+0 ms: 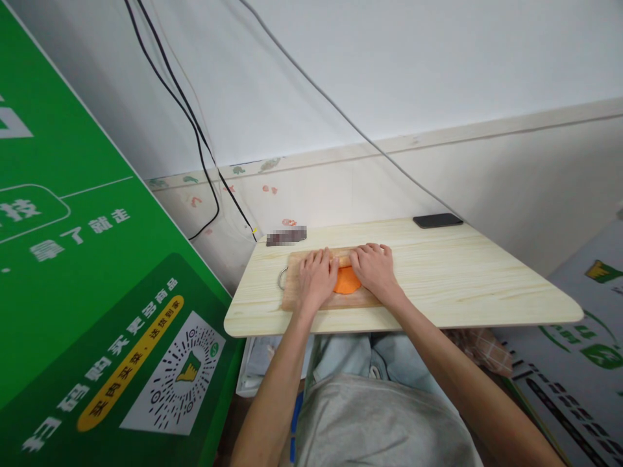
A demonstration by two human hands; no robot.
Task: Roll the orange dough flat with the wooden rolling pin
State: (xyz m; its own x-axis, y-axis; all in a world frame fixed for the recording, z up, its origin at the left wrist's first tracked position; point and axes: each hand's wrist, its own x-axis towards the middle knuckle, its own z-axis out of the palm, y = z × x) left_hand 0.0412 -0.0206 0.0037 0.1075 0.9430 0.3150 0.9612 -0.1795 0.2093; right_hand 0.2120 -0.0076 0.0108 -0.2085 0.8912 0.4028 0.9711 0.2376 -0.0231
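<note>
A flat, rounded piece of orange dough (pixel 347 281) lies on a wooden cutting board (pixel 292 298) with a metal ring handle at its left end. Across the dough's far edge runs a light wooden rolling pin (pixel 344 260); only its middle shows. My left hand (pixel 317 275) covers the pin's left part, fingers bent over it, with the thumb beside the dough. Over the right part my right hand (pixel 376 267) is closed in the same way. The pin's ends are hidden under both hands.
The board rests on a pale wood-grain table (pixel 467 279) against the wall. A black phone (pixel 438 221) lies at the back right, and a blurred dark item (pixel 287 235) at the back left. Cables (pixel 335 107) hang along the wall. A green printed panel (pixel 97 259) stands left.
</note>
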